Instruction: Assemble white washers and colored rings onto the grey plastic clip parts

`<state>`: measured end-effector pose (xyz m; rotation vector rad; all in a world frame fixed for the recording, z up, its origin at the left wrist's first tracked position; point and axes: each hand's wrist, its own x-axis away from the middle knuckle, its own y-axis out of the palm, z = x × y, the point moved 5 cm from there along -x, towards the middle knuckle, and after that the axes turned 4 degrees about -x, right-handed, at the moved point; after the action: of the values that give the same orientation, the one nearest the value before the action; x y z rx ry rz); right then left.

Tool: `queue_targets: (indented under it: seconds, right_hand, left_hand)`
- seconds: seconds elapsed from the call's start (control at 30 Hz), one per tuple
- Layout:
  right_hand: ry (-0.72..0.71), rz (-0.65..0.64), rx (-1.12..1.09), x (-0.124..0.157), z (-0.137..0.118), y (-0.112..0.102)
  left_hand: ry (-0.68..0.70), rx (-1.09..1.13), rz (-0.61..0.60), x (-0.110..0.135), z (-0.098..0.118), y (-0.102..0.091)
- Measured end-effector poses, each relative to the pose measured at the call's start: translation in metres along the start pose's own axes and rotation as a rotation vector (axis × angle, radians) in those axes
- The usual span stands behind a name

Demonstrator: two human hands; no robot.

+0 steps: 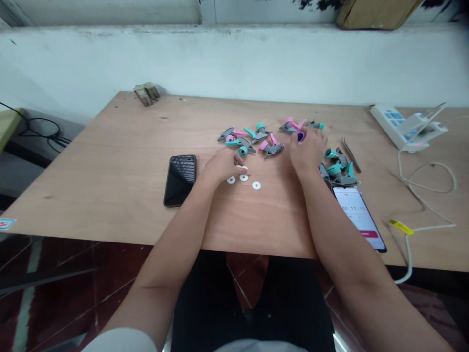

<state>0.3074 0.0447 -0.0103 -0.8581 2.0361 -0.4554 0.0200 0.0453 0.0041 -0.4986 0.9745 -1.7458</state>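
Light-brown wooden table (124, 156) against white wall (220, 63), left hand (221, 167) over round white discs (256, 186), finger grip unclear, right hand (309, 148) with fingers around pink-rimmed dark-centred plastic piece (301, 137)

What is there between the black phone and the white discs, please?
In the head view, the left hand and its wrist come between the black phone and the white discs.
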Motion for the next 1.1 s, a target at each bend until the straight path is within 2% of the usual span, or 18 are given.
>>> queue_targets:
  seconds: [0.1, 0.17, 0.23, 0.33, 0.43, 0.63, 0.73, 0.9, 1.1]
  right_hand:
    - [-0.123, 0.037, -0.155, 0.002, -0.020, -0.007]
    - [-0.205, 0.017, -0.267, 0.008, -0.036, -0.008]
    - [-0.223, -0.020, -0.329, 0.016, -0.048, -0.006]
    - [-0.188, -0.077, -0.359, 0.026, -0.056, 0.002]
    - [-0.213, -0.112, -0.437, 0.030, -0.056, 0.011]
    - [-0.364, -0.152, -0.610, 0.031, -0.058, 0.027]
    - [-0.429, -0.175, -0.616, 0.035, -0.066, 0.029]
    - [-0.504, -0.205, -0.620, 0.043, -0.080, 0.029]
    - [-0.521, -0.193, -0.644, 0.046, -0.079, 0.031]
  left_hand:
    - [-0.029, -0.009, -0.041, 0.003, 0.002, 0.000]
    - [-0.038, 0.015, -0.051, 0.004, 0.004, 0.001]
    - [-0.041, 0.053, -0.030, 0.003, 0.005, 0.003]
    - [-0.051, 0.136, 0.138, 0.001, 0.005, 0.000]
    - [-0.011, 0.293, 0.332, -0.001, 0.005, -0.003]
    - [0.104, 0.684, 0.463, -0.006, 0.013, 0.010]
    - [0.116, 0.830, 0.477, -0.009, 0.018, 0.019]
    - [0.205, 0.777, 0.546, -0.009, 0.022, 0.017]
    - [0.212, 0.756, 0.457, -0.013, 0.019, 0.022]
